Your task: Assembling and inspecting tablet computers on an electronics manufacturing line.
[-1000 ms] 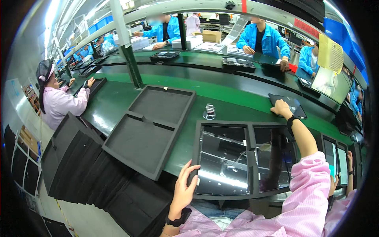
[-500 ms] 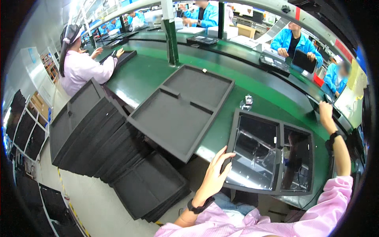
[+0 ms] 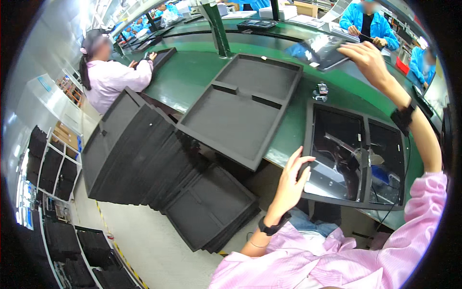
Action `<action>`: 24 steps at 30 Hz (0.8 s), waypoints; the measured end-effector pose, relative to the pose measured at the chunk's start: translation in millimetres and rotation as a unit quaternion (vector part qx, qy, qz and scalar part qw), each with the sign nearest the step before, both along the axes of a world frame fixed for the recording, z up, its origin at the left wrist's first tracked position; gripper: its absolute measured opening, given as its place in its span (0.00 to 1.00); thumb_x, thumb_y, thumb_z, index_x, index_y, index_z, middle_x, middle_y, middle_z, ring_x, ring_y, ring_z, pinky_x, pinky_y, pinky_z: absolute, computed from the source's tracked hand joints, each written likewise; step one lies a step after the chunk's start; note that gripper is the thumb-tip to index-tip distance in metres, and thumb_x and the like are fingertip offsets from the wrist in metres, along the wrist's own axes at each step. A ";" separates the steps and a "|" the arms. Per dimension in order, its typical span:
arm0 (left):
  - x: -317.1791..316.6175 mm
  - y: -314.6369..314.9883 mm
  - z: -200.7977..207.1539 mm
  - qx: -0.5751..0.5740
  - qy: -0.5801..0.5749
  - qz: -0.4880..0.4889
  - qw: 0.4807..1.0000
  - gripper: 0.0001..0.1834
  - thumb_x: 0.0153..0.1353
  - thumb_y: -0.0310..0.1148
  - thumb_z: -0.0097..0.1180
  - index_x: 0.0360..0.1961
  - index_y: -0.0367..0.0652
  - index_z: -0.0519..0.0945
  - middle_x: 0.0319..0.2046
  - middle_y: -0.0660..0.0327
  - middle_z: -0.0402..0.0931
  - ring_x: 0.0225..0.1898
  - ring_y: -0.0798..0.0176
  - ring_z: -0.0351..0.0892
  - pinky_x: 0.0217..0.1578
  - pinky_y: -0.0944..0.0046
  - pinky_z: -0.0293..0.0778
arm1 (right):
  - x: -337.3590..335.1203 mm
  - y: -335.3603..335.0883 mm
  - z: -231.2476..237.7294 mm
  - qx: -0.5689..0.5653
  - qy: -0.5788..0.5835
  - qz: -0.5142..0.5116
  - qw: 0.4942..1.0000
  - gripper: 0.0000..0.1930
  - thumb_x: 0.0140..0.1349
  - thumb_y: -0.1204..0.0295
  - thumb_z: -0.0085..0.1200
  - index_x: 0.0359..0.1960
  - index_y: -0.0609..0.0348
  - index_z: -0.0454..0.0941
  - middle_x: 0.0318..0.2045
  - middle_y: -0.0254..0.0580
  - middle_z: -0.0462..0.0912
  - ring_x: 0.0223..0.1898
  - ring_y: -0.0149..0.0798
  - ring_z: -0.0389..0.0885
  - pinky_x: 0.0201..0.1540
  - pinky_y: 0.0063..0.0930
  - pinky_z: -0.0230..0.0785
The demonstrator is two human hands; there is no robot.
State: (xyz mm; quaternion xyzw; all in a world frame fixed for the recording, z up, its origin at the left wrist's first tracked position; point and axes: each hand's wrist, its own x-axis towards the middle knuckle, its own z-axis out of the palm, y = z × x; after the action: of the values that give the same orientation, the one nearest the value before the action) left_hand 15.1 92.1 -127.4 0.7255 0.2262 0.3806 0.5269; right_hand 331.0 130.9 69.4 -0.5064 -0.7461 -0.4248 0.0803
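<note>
Head view | glossy dark panel [image 3: 321, 52], tilted | right fingers [image 3: 358, 52] pinching its edge | left fingers [image 3: 291, 163] gripping tray [image 3: 365, 179]

Person's hands [image 3: 288, 185]: 2
Wristbands [image 3: 403, 116]: 2
Handheld dark panel [image 3: 328, 54]: 1
Seated dark panels [image 3: 337, 151]: 2
Bench trays [image 3: 231, 127]: 2 near the person
Compartments [image 3: 262, 73] per bench tray: 2
Tray stacks [image 3: 134, 154]: 2; layers too dense to count
Silvery bench item [image 3: 320, 92]: 1
Pink-clad co-worker [image 3: 113, 79]: 1
Blue-clad co-workers [image 3: 385, 31]: 2 at upper right; others too small to count
</note>
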 end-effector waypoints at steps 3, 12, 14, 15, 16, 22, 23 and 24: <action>1.7 -1.6 -2.7 0.009 0.005 -0.002 1.000 0.14 0.57 0.31 0.47 0.46 0.46 0.74 0.60 0.50 0.55 0.60 0.52 0.59 0.52 0.61 0.60 | -29.9 60.0 -22.4 -0.015 0.041 0.095 0.995 0.18 0.45 0.78 0.51 0.41 0.55 0.76 0.39 0.40 0.79 0.41 0.39 0.77 0.43 0.30 0.68; 4.6 1.2 -3.8 0.015 -0.015 -0.008 1.000 0.12 0.58 0.31 0.47 0.44 0.46 0.74 0.60 0.49 0.55 0.61 0.51 0.55 0.57 0.59 0.54 | -64.1 160.0 -124.4 -0.111 0.190 0.041 0.975 0.19 0.45 0.82 0.47 0.41 0.53 0.77 0.40 0.47 0.78 0.40 0.48 0.76 0.45 0.37 0.68; 3.5 1.3 -2.0 0.002 -0.009 -0.007 1.000 0.13 0.58 0.30 0.47 0.44 0.45 0.74 0.60 0.48 0.55 0.61 0.50 0.55 0.59 0.58 0.52 | -60.9 166.9 -149.0 -0.125 0.209 -0.017 0.970 0.22 0.44 0.82 0.49 0.44 0.55 0.74 0.47 0.48 0.74 0.48 0.51 0.71 0.51 0.38 0.64; 2.3 2.6 -2.3 -0.001 -0.009 -0.008 1.000 0.13 0.58 0.30 0.47 0.44 0.45 0.74 0.60 0.48 0.55 0.61 0.50 0.55 0.59 0.58 0.52 | -58.5 170.3 -153.3 -0.128 0.209 -0.019 0.969 0.22 0.44 0.82 0.49 0.44 0.55 0.74 0.47 0.48 0.74 0.48 0.51 0.71 0.51 0.38 0.64; 1.4 3.2 -2.6 -0.006 -0.015 -0.009 1.000 0.12 0.58 0.30 0.47 0.44 0.45 0.74 0.60 0.48 0.55 0.61 0.49 0.55 0.58 0.58 0.52 | -64.6 167.8 -148.2 -0.089 0.257 -0.046 0.961 0.22 0.43 0.81 0.51 0.45 0.56 0.72 0.47 0.48 0.73 0.48 0.51 0.70 0.50 0.39 0.64; 3.5 0.1 0.8 -0.006 -0.015 -0.018 1.000 0.12 0.57 0.28 0.47 0.43 0.45 0.75 0.60 0.47 0.55 0.61 0.49 0.57 0.57 0.58 0.54 | -44.3 180.1 -144.7 -0.104 0.554 -0.159 0.810 0.30 0.37 0.75 0.56 0.49 0.55 0.69 0.48 0.50 0.71 0.50 0.46 0.70 0.53 0.30 0.62; 4.0 -0.1 1.7 -0.014 -0.011 -0.021 1.000 0.12 0.57 0.28 0.47 0.43 0.45 0.75 0.60 0.47 0.55 0.61 0.49 0.57 0.57 0.58 0.54 | -45.3 174.9 -139.9 -0.099 0.558 -0.167 0.807 0.30 0.37 0.75 0.56 0.49 0.55 0.69 0.48 0.50 0.71 0.50 0.46 0.70 0.53 0.30 0.62; 5.4 -0.2 1.9 -0.022 -0.007 -0.028 0.999 0.13 0.57 0.28 0.47 0.43 0.45 0.75 0.60 0.47 0.54 0.61 0.49 0.57 0.57 0.59 0.54 | -40.5 165.6 -132.1 -0.072 0.551 -0.129 0.821 0.30 0.39 0.74 0.57 0.50 0.55 0.68 0.48 0.51 0.72 0.51 0.46 0.70 0.54 0.31 0.62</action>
State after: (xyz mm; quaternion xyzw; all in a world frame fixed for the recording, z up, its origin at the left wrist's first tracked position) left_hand 20.6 91.9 -125.5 0.7170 0.2103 0.3660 0.5548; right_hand 290.6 296.4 -62.6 -0.7523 -0.5334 -0.0269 0.3858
